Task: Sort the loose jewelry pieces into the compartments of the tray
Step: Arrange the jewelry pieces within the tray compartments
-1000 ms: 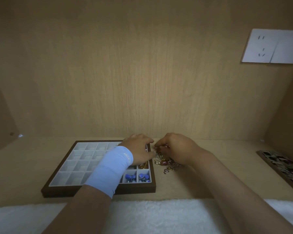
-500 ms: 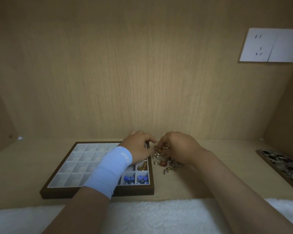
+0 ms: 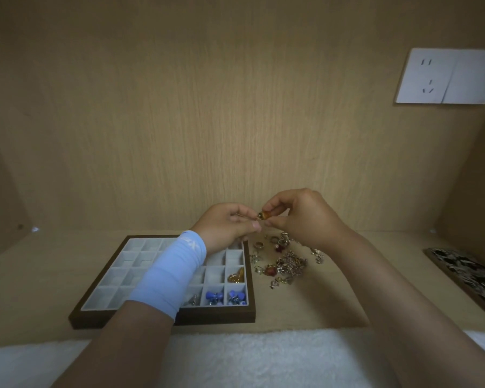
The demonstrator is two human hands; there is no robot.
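A dark-framed tray (image 3: 163, 322) with white compartments lies on the wooden shelf at the left. Its near right cells hold two blue pieces (image 3: 226, 298), a gold piece (image 3: 236, 275) and a small silver piece (image 3: 192, 300). Right of the tray lies a heap of loose jewelry (image 3: 284, 264). Above the tray's far right corner, my left hand (image 3: 227, 224) and my right hand (image 3: 300, 217) meet in the air. Both pinch a small amber and gold piece (image 3: 263, 215) between their fingertips. A light blue sleeve covers my left wrist and hides part of the tray.
A white fluffy cloth (image 3: 249, 359) runs along the shelf's near edge. A dark patterned flat object (image 3: 471, 278) lies at the far right. A white wall socket (image 3: 445, 77) sits on the wooden back panel, upper right.
Both hands have risen from the jewelry heap, lifting the small amber piece up between their fingertips. The heap they covered now shows.
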